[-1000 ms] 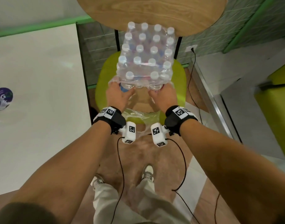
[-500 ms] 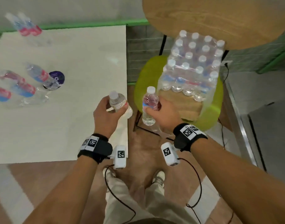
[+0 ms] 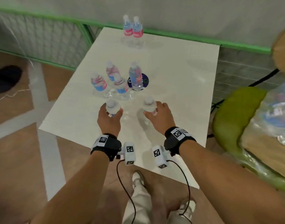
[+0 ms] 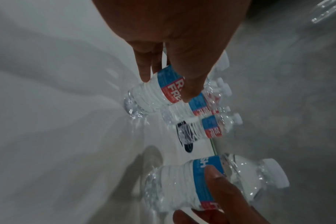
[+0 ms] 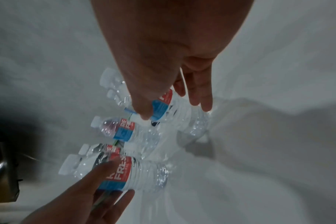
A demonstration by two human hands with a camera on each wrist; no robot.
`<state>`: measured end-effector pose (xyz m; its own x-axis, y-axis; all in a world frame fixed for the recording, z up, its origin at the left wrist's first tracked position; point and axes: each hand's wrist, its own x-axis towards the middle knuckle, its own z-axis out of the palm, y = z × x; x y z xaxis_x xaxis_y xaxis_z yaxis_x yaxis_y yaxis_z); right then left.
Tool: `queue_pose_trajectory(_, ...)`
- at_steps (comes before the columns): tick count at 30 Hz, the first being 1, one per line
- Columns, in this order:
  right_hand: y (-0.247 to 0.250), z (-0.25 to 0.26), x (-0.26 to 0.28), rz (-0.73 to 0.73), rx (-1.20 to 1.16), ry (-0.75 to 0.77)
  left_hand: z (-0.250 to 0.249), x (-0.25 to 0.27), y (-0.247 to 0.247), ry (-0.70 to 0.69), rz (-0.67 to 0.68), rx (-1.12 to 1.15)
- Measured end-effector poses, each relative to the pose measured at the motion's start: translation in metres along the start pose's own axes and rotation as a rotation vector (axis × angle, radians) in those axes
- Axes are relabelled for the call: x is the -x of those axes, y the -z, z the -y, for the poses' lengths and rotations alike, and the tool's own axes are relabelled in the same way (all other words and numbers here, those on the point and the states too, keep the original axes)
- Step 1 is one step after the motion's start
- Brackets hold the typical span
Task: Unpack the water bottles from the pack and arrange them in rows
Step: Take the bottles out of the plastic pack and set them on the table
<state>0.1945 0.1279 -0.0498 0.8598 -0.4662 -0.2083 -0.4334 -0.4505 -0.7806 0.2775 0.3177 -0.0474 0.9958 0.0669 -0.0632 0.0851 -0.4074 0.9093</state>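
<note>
The left hand [image 3: 108, 118] grasps one water bottle [image 3: 112, 107] with its fingers [image 4: 144, 66] curled round the label, and the right hand [image 3: 158, 116] grasps a second bottle [image 3: 149, 105] likewise, both upright at the near part of the white desk [image 3: 179, 88]. Just beyond them stands a cluster of four bottles [image 3: 120, 85], one on a dark round coaster [image 3: 145, 80], with two more bottles [image 3: 133, 28] at the far edge. The wrapped pack [image 3: 274, 110] sits on a green chair [image 3: 232, 113] to the right, well apart.

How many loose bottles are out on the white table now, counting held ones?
8: two at the far edge, four mid-table, one in the left hand, one in the right hand.
</note>
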Motion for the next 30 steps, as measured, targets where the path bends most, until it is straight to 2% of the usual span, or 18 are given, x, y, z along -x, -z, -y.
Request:
queue_pose_trajectory(4, -0.039, 0.032, -0.034, -0.064, 0.015, 0.030, 0.012, -0.048, 0.014, -0.019, 0.000, 0.012)
queue_pose_trajectory(9, -0.062, 0.052, -0.069, -0.142, 0.031, -0.012, 0.011, -0.093, 0.012, -0.022, 0.021, 0.035)
queue_pose_trajectory(14, -0.068, 0.060, -0.087, -0.162, 0.044, -0.004, 0.010, -0.111, 0.006, -0.029, 0.039, 0.021)
queue_pose_trajectory(19, -0.065, 0.055, -0.089, -0.100, -0.023, -0.007, 0.011, -0.113, 0.004, -0.001, 0.086, 0.032)
queue_pose_trajectory(23, -0.041, 0.037, -0.073, -0.011, -0.037, -0.090, 0.024, -0.096, 0.001, 0.113, 0.016, -0.026)
queue_pose_trajectory(26, -0.011, 0.015, -0.047, 0.033, -0.113, -0.139, 0.023, -0.054, -0.017, 0.257, 0.014, -0.011)
queue_pose_trajectory(28, 0.012, 0.003, -0.025, 0.061, -0.162, -0.160, 0.017, -0.022, -0.035, 0.304, 0.113, 0.007)
queue_pose_trajectory(30, 0.046, -0.013, 0.006, 0.067, -0.180, -0.180, 0.001, 0.019, -0.065, 0.279, 0.301, 0.019)
